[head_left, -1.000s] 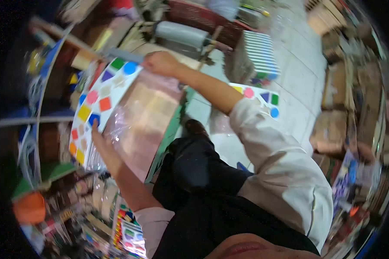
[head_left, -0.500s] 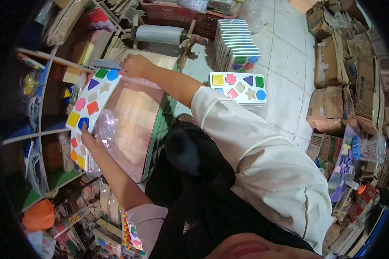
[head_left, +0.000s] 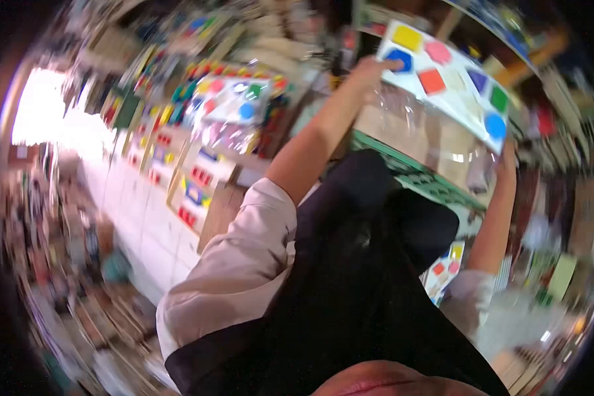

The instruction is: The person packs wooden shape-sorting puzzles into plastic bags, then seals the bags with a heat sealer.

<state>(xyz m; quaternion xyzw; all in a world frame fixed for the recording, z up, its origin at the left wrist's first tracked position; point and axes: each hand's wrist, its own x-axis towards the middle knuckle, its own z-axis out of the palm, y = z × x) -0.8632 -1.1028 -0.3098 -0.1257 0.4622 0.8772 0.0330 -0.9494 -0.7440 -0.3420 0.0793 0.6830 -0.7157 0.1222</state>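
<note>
A white shape puzzle board [head_left: 435, 72] with coloured geometric pieces is held up, tilted, over the work table. My left hand [head_left: 374, 71] grips its left end, thumb on the blue piece [head_left: 401, 61]. At the board's lower right corner, my right hand [head_left: 506, 164] holds on, its fingers blurred and partly hidden. Clear plastic film [head_left: 409, 112] hangs along the board's near edge. Below lies the pale table top [head_left: 386, 119], bordered by a green edge [head_left: 402, 165].
Left of the table, another shape board [head_left: 231, 99] lies in clear plastic on a colourful pile. Wooden-framed puzzles [head_left: 195, 188] stand on the white floor [head_left: 122, 204]. One more shape board [head_left: 442, 270] shows by my right arm. Shelves [head_left: 501, 26] rise behind.
My view has swung left and is blurred. My right hand has left the grey bar at the table's far end and now holds the board's end. The board is lifted.
</note>
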